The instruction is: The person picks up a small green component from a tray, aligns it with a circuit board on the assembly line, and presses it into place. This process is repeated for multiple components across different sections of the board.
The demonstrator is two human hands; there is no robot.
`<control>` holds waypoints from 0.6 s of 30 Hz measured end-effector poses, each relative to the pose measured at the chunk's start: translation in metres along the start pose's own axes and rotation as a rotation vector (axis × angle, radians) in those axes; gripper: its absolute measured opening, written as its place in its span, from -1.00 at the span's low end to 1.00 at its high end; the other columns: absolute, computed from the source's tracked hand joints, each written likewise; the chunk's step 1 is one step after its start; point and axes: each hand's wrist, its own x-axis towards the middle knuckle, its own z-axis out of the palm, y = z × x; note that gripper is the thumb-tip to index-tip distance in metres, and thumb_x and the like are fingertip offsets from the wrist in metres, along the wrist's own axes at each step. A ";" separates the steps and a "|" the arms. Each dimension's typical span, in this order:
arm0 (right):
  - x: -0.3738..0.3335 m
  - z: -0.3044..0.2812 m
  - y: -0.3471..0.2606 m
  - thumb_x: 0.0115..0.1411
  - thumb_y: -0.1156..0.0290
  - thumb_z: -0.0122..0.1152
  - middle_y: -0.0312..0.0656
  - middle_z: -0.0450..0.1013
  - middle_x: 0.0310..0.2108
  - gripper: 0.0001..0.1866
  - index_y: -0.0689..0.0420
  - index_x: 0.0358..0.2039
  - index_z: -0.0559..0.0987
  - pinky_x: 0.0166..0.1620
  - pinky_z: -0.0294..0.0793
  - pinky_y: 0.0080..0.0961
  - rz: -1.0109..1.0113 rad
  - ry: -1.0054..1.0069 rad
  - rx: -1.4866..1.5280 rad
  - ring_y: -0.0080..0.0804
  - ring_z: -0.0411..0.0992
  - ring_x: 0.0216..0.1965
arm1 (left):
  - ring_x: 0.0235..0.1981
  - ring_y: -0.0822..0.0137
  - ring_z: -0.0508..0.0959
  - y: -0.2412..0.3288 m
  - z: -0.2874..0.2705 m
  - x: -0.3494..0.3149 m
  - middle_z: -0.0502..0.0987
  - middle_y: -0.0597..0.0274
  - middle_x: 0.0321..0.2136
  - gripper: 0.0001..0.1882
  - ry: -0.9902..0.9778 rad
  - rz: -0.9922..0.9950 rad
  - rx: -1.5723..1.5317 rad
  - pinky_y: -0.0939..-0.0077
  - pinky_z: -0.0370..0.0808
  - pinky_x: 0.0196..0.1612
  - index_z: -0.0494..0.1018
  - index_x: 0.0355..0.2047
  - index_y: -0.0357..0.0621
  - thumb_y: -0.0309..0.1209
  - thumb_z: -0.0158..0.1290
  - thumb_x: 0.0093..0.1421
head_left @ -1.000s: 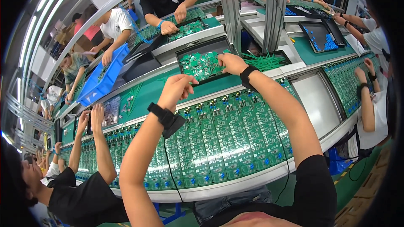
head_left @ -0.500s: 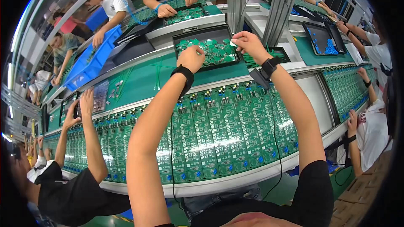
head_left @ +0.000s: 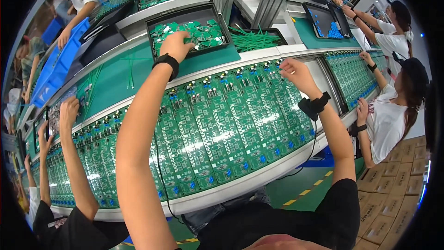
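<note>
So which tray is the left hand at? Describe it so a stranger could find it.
Past the long row of green circuit boards, find the black tray under the left hand. It holds small green pieces, while the tray on its right holds thin green strips.

Small green boards (head_left: 207,33) partly hidden behind the left hand (head_left: 174,47), fine details indistinct.

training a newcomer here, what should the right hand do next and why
Probably ease the right hand down to the upper edge of the green circuit boards: it is poised near their right end, while the left hand is over the black tray of small green boards.
</note>
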 end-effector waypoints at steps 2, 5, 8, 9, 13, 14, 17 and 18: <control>-0.007 0.003 -0.002 0.05 0.53 0.09 -0.30 0.40 -0.50 -0.88 0.25 -0.35 0.45 -0.46 0.36 -0.72 0.048 -0.014 0.034 -0.61 0.40 -0.51 | -0.31 0.06 0.48 -0.003 0.000 -0.001 0.48 0.01 -0.44 -0.74 0.043 -0.037 -0.045 0.25 0.39 -0.26 0.50 -0.33 -0.08 -0.23 0.09 0.00; -0.010 0.009 -0.005 0.03 0.54 0.11 -0.29 0.41 -0.51 -0.88 0.26 -0.37 0.45 -0.46 0.38 -0.70 0.133 -0.037 0.107 -0.59 0.43 -0.50 | -0.34 0.05 0.47 -0.007 -0.003 0.001 0.48 0.01 -0.46 -0.75 0.033 -0.161 -0.151 0.26 0.39 -0.27 0.53 -0.34 -0.06 -0.21 0.03 0.05; -0.008 0.015 -0.008 0.02 0.56 0.12 -0.27 0.41 -0.54 -0.87 0.26 -0.36 0.44 -0.44 0.40 -0.67 0.029 0.029 -0.005 -0.58 0.45 -0.51 | -0.36 0.06 0.47 -0.013 -0.002 0.000 0.48 0.01 -0.47 -0.74 0.230 -0.038 -0.015 0.29 0.39 -0.27 0.53 -0.35 -0.07 -0.20 0.01 0.07; -0.008 0.017 -0.009 0.02 0.56 0.12 -0.27 0.41 -0.54 -0.87 0.26 -0.36 0.44 -0.44 0.40 -0.67 0.028 0.028 -0.005 -0.58 0.45 -0.51 | -0.37 0.06 0.47 -0.014 -0.001 0.000 0.48 0.02 -0.48 -0.74 0.328 0.024 0.054 0.30 0.39 -0.27 0.53 -0.35 -0.07 -0.19 0.00 0.08; -0.008 0.021 -0.018 0.01 0.58 0.12 -0.24 0.42 -0.56 -0.88 0.23 -0.37 0.45 -0.45 0.41 -0.65 0.060 0.031 0.012 -0.56 0.46 -0.52 | -0.38 0.05 0.46 -0.017 -0.001 0.000 0.48 0.02 -0.48 -0.74 0.287 -0.008 0.012 0.31 0.39 -0.25 0.54 -0.37 -0.08 -0.20 0.00 0.07; -0.008 0.021 -0.015 0.01 0.57 0.12 -0.24 0.41 -0.57 -0.88 0.23 -0.37 0.45 -0.46 0.41 -0.66 0.052 0.041 -0.022 -0.56 0.46 -0.53 | -0.38 0.05 0.46 -0.017 -0.001 -0.001 0.48 0.02 -0.48 -0.74 0.287 -0.010 0.013 0.31 0.39 -0.25 0.54 -0.37 -0.08 -0.20 0.00 0.07; -0.007 0.022 -0.011 0.01 0.57 0.12 -0.24 0.41 -0.60 -0.88 0.21 -0.37 0.45 -0.47 0.40 -0.67 0.035 0.062 -0.091 -0.57 0.46 -0.54 | -0.43 0.14 0.51 -0.016 0.000 -0.001 0.48 0.05 -0.50 -0.77 0.320 -0.011 0.027 0.37 0.43 -0.33 0.52 -0.33 -0.13 -0.29 0.03 0.06; -0.006 0.021 -0.011 0.00 0.57 0.12 -0.24 0.41 -0.61 -0.88 0.22 -0.38 0.45 -0.47 0.40 -0.67 0.047 0.058 -0.095 -0.57 0.45 -0.55 | -0.43 0.14 0.51 -0.017 0.001 -0.001 0.48 0.05 -0.50 -0.77 0.320 -0.013 0.025 0.37 0.43 -0.33 0.52 -0.33 -0.13 -0.29 0.03 0.06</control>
